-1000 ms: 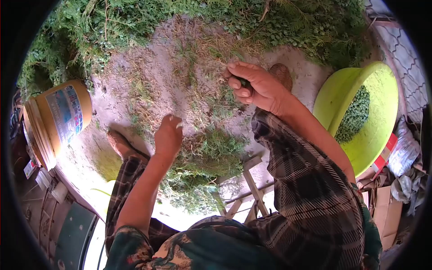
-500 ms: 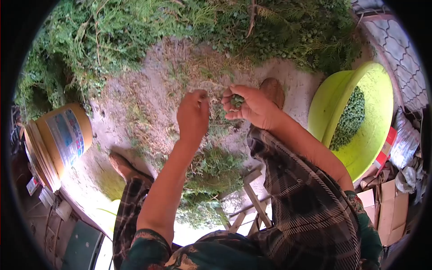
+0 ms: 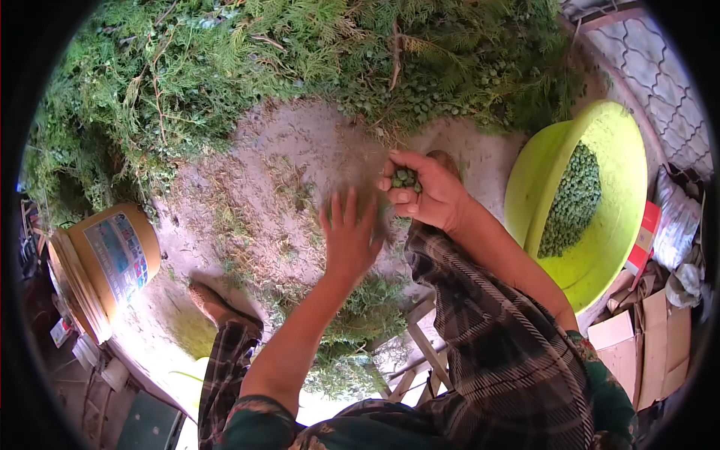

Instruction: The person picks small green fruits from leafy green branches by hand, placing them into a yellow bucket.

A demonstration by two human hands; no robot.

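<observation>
In the middle of the head view, my right hand [image 3: 431, 191] has its fingers curled around a small handful of green cones [image 3: 406, 178]. My left hand [image 3: 351, 234] is to its left and lower, fingers spread, with nothing visible in it. Something dark and smeared lies just past its fingertips, too blurred to name. A lime-green basin [image 3: 536, 161] stands tilted at the right, with many more small green cones [image 3: 576, 196] inside. Across the top spreads a thick heap of green conifer branches [image 3: 300, 52].
On the left, a yellow-brown bucket [image 3: 146, 236] with a printed label stands on the concrete ground. Plant scraps [image 3: 247, 217] litter the ground. Leafy sprigs [image 3: 367, 315] lie between my legs near a wooden frame [image 3: 427, 345]. Cardboard [image 3: 664, 349] and a plastic bag [image 3: 673, 225] sit at far right.
My left hand has opened from a curled shape and moved right and down. The right hand keeps its cones and has shifted slightly right and down. The whole view has also shifted slightly.
</observation>
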